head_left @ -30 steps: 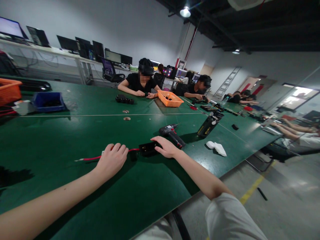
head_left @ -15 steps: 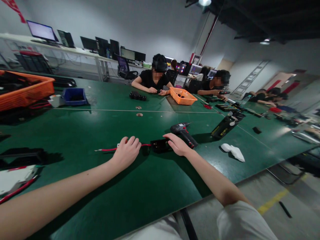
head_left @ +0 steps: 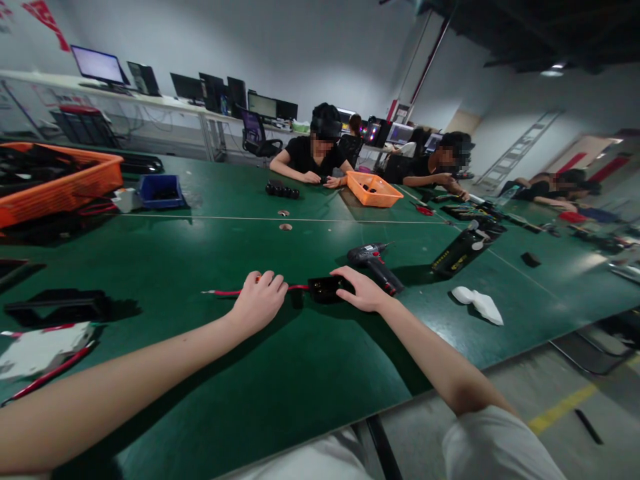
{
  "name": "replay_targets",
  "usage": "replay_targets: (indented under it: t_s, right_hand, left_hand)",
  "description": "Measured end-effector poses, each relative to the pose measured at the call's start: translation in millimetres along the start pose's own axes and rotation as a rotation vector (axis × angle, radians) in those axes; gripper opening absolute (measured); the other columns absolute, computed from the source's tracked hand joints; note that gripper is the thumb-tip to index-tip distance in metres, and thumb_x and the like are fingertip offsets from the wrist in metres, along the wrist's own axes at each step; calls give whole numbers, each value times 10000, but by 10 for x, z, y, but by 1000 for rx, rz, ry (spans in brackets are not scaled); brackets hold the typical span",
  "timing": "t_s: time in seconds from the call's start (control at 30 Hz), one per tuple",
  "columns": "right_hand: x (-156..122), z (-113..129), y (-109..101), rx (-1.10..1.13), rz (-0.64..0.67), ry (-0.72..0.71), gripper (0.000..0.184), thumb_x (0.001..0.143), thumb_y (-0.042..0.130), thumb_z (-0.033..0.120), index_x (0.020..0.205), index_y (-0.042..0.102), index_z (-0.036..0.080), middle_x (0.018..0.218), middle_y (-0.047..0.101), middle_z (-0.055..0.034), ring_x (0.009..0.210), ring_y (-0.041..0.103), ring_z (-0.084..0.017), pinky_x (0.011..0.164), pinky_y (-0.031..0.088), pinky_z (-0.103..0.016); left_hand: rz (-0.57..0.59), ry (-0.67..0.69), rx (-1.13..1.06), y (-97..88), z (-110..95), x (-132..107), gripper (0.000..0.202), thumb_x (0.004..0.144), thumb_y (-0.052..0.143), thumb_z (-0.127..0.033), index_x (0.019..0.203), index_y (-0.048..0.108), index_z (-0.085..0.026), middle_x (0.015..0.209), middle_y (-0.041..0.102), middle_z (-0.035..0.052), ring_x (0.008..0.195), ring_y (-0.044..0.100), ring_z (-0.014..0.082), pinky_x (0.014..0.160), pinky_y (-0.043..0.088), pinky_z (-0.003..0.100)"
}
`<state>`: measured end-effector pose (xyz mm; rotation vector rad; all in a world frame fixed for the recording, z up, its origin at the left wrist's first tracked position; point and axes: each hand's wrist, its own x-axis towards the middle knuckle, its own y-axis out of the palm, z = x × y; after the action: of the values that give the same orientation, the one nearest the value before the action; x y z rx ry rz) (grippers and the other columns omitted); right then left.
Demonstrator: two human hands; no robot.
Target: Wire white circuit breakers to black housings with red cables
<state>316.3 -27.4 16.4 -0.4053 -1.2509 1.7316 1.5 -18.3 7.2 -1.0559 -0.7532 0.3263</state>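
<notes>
Over the last second the view had swung left, bringing in more of the green table (head_left: 280,400) and its orange basket (head_left: 100,190), plus a black frame (head_left: 55,307) and a white box (head_left: 45,350). Both hands kept the same hold, so the work looked no further along.

The tabletop was smooth and faintly shiny, the basket slatted plastic. A dark, pistol-shaped drill (head_left: 377,263) lay just beyond the right hand (head_left: 363,290), whose part-spread thumb and fingers held one end of a black box (head_left: 323,288) on the table. That box was glossy, oblong and hollow-looking. The left hand (head_left: 260,300), palm down with fingers curled nearly closed, held a thin, flexible red wire (head_left: 227,293) running to the box; an orange bit (head_left: 259,279) showed between its fingers, too covered to identify.
</notes>
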Motion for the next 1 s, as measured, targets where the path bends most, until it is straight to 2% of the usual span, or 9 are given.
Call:
replay_targets:
  t_s: [0.23, 0.5, 0.57, 0.7, 0.77, 0.9, 1.0]
  right_hand:
    - [3, 11, -22, 0, 17, -7, 521, 874, 653, 430, 1326, 505, 217, 1276, 599, -119, 1149, 590, -283, 992, 479, -448]
    - [-17, -69, -5, -10, -21, -17, 415, 973, 495, 394, 1344, 503, 208, 1310, 589, -124, 1186, 577, -280, 1016, 467, -461]
    - [-21, -88, -18, -22, -41, -30, 411, 979, 484, 394, 1342, 504, 202, 1309, 586, -127, 1194, 569, -281, 1027, 460, -468]
    - [-35, -112, -73, -55, -110, -74, 382, 991, 459, 386, 1310, 528, 187, 1310, 573, -135, 1223, 543, -276, 1060, 440, -468]
    - [-51, -116, -107, -72, -163, -74, 358, 1008, 416, 372, 1288, 542, 188, 1313, 566, -132, 1237, 531, -267, 1073, 432, -458]
    - [-87, -122, -155, -94, -232, -51, 353, 1020, 389, 374, 1286, 545, 201, 1314, 554, -123, 1241, 528, -259, 1069, 437, -448]
    - [-101, -137, -151, -93, -240, -34, 347, 1019, 396, 375, 1282, 551, 208, 1313, 548, -118, 1226, 537, -258, 1062, 444, -452]
  left_hand:
    - [17, 49, 21, -17, -9, 4, 230, 953, 439, -128, 1019, 659, -149, 1058, 664, 129, 1020, 587, 287, 793, 427, 436]
    - [6, 80, 79, -60, -111, 45, 269, 959, 440, -127, 1132, 642, -172, 1127, 657, 128, 1042, 594, 272, 792, 453, 406]
    - [-6, 73, 75, -72, -118, 49, 276, 966, 460, -171, 1183, 631, -173, 1167, 651, 133, 1075, 593, 277, 831, 465, 413]
    - [-60, 68, 44, -123, -128, 63, 335, 950, 541, -283, 1261, 610, -179, 1269, 624, 148, 1228, 539, 318, 1001, 423, 466]
    - [-65, 87, 22, -176, -142, 81, 365, 953, 537, -334, 1272, 604, -170, 1287, 618, 151, 1248, 528, 323, 1015, 422, 465]
    - [-4, 186, -43, -350, -158, 196, 377, 969, 487, -342, 1274, 593, -147, 1289, 611, 150, 1240, 529, 306, 1012, 436, 445]
    - [59, 367, -102, -520, -111, 408, 340, 967, 477, -302, 1263, 600, -190, 1293, 605, 128, 1285, 495, 285, 1065, 394, 445]
